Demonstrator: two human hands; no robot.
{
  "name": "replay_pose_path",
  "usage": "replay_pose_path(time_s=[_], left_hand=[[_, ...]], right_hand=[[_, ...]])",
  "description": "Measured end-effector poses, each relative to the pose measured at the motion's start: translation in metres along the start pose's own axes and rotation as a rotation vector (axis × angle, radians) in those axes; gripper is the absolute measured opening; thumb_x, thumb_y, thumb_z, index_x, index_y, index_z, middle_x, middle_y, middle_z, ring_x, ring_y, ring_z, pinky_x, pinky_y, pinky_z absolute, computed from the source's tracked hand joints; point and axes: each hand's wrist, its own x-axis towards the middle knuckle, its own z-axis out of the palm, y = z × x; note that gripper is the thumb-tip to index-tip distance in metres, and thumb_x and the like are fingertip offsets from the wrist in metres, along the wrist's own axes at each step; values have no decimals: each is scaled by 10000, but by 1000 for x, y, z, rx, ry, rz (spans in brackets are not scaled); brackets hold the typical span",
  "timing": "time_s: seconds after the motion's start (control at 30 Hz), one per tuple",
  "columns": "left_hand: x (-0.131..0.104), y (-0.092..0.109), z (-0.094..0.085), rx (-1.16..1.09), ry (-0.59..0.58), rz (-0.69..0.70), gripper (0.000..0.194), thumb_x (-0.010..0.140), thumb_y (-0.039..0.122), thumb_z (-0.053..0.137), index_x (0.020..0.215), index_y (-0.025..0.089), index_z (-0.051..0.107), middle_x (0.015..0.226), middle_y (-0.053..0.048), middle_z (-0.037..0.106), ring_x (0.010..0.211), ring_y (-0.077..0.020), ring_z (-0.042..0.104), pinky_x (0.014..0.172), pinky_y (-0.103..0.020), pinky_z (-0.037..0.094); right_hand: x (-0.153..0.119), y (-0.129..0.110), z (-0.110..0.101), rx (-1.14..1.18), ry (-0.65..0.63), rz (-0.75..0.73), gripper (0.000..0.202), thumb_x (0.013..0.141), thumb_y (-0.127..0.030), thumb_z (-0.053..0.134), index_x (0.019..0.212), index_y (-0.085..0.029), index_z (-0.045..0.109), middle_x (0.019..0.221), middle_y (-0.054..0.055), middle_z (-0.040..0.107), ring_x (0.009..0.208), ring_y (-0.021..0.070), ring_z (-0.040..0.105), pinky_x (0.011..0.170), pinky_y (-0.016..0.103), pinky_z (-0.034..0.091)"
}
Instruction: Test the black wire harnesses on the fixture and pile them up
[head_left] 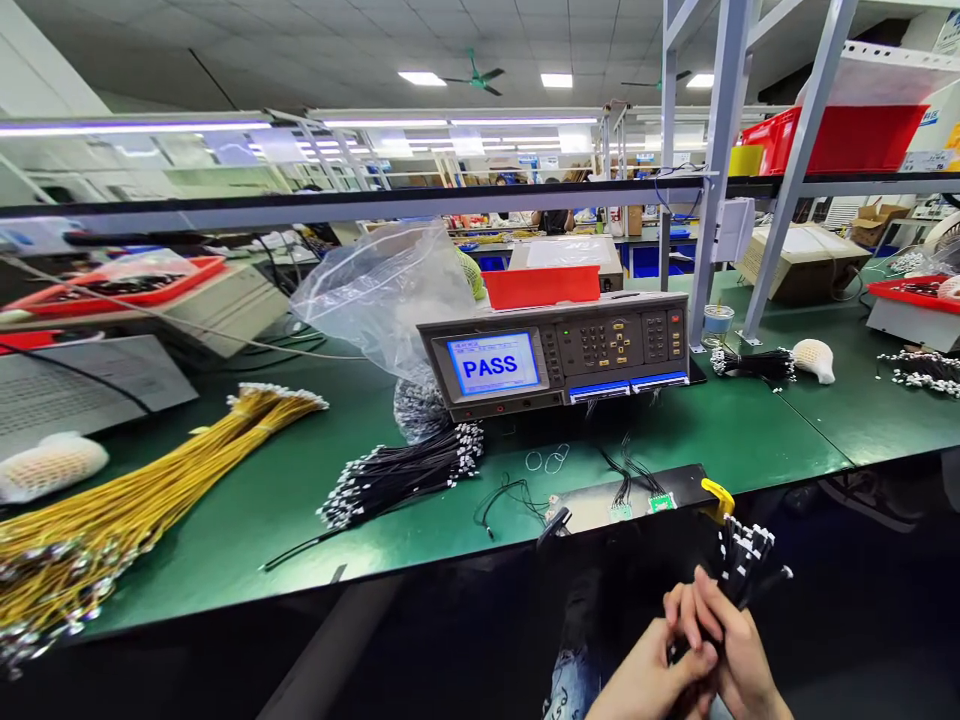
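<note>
Head view: both hands, left hand (649, 680) and right hand (731, 645), grip a bundle of black wires with white connectors (739, 560) below the green bench edge (225, 560). The grey tester's blue screen (491, 365) reads PASS; a black wire pile (405, 475) lies on the bench.

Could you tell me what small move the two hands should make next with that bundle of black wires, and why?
Probably lift one connector end toward the test fixture. Both the left hand and right hand grip the black wire bundle below the bench edge, and the tester screen already reads PASS.
</note>
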Motion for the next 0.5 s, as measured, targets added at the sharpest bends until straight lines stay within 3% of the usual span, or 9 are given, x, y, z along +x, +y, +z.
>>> replay_pose_path(time_s=[0.1, 0.23, 0.37, 0.5], left_hand=[[2, -3, 8, -228, 108, 68, 677, 737, 704, 800, 1113, 146, 728, 1019, -98, 699, 900, -240, 675, 809, -347, 536], [5, -1, 20, -699, 236, 126, 557, 844, 644, 738, 1096, 147, 756, 1201, -162, 724, 1163, -293, 670, 986, -385, 514], [14, 14, 37, -952, 389, 196, 430, 883, 533, 716, 994, 124, 787, 1191, -175, 751, 1209, -303, 668, 1056, -377, 493], [20, 32, 46, -920, 431, 290, 429, 864, 516, 728, 922, 97, 796, 1035, -170, 785, 1122, -335, 707, 1107, -436, 470]], right_hand=[[6, -16, -3, 193, 204, -61, 696, 785, -612, 808, 459, -242, 317, 438, -50, 359, 508, 133, 419, 673, 332, 466], [7, -39, 3, 322, 266, -215, 665, 841, -578, 781, 539, -226, 303, 441, -115, 205, 420, 74, 144, 510, 268, 356], [2, -22, 27, 203, 208, -235, 649, 819, -626, 780, 554, -240, 331, 457, -111, 244, 429, 81, 192, 524, 282, 374], [3, -6, 42, 94, 165, -217, 643, 781, -657, 800, 542, -243, 371, 465, -83, 336, 469, 101, 337, 581, 294, 416]])
